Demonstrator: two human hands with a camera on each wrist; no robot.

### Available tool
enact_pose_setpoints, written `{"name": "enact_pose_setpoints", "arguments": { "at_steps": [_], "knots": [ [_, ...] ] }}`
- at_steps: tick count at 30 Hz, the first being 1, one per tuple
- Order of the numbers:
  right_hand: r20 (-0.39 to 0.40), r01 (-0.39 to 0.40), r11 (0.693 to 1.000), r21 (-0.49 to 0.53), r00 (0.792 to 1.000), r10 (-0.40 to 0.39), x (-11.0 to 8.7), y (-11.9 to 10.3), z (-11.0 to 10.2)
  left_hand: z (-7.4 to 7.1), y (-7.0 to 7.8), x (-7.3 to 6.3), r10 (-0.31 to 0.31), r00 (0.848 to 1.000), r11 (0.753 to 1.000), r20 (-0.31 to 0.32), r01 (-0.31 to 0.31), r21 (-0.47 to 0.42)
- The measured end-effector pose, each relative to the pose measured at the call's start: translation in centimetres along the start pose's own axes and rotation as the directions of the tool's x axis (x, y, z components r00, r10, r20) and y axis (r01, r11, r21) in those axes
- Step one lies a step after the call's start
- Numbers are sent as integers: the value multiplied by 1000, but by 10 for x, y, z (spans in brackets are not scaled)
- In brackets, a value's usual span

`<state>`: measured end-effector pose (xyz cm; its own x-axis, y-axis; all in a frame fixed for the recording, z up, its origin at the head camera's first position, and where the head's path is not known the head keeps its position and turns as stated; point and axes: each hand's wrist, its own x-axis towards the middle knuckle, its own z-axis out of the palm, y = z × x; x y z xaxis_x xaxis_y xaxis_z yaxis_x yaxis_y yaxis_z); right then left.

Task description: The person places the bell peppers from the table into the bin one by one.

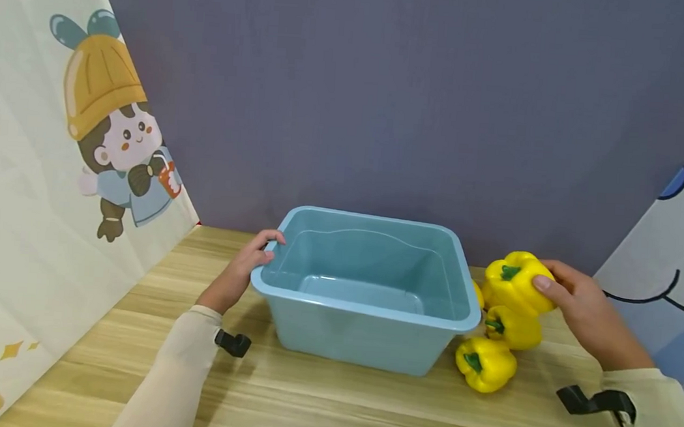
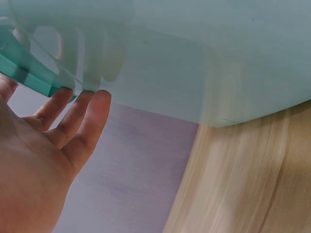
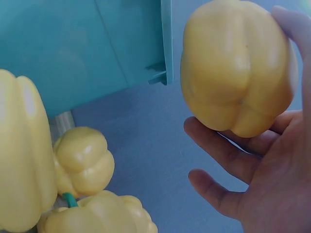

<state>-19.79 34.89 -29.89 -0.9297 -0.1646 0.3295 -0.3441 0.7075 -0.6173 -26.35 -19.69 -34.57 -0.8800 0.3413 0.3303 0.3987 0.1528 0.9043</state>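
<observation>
A light blue plastic bin (image 1: 358,337) stands upright on the table, its inside bare. At its left end my left hand (image 1: 238,274) grips the rim; in the left wrist view the fingers (image 2: 87,128) reach up under the edge. My right hand (image 1: 585,310) holds a yellow bell pepper (image 1: 514,281) between thumb and fingers, beyond the bin's right end. In the right wrist view the pepper's (image 3: 238,68) ribbed underside faces the camera. Below it sit a second bell pepper (image 1: 517,329) and, nearer the front, a third bell pepper (image 1: 487,365). Another bell pepper (image 1: 479,294) is mostly hidden behind the bin's rim.
The wood-grain table (image 1: 330,409) runs back to a grey-purple wall (image 1: 384,98) close behind the bin. Cartoon-printed white sheets flank it, one left sheet (image 1: 14,187) and one right sheet (image 1: 668,259). Black straps cross both sleeves.
</observation>
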Motion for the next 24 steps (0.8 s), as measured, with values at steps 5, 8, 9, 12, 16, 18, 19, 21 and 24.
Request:
{"name": "enact_pose_setpoints", "arguments": {
  "at_steps": [5, 8, 9, 12, 16, 18, 19, 21, 24],
  "knots": [
    [-30, 20, 999, 27, 999, -20, 5, -2, 0, 1, 0, 0, 8, 1000, 1000, -11, -7, 4],
    [-49, 16, 999, 39, 999, -14, 7, -2, -1, 1, 0, 1, 13, 1000, 1000, -17, -13, 2],
    [-51, 14, 999, 42, 999, -12, 7, -2, -2, 1, 0, 1, 15, 1000, 1000, -19, -15, 1],
    [-48, 21, 999, 39, 999, -19, 9, -5, -3, 1, 1, 1, 18, 1000, 1000, -21, -18, 0],
    [-49, 32, 999, 42, 998, -30, 11, -9, -2, 1, 1, 1, 18, 1000, 1000, -17, -18, 3],
    [-59, 20, 999, 45, 998, -17, 11, -11, -1, 1, 1, 1, 18, 1000, 1000, -16, -18, 1],
    [-61, 18, 999, 48, 998, -15, 11, -11, -1, 1, 1, 1, 18, 1000, 1000, -16, -18, 4],
    [-65, 7, 999, 52, 998, -4, 11, -12, -1, 1, 1, 1, 17, 1000, 1000, -15, -17, 4],
    [-64, 0, 999, 47, 998, 3, 13, -15, -1, 1, 0, 1, 13, 1000, 1000, -16, -13, 6]
  ]
}}
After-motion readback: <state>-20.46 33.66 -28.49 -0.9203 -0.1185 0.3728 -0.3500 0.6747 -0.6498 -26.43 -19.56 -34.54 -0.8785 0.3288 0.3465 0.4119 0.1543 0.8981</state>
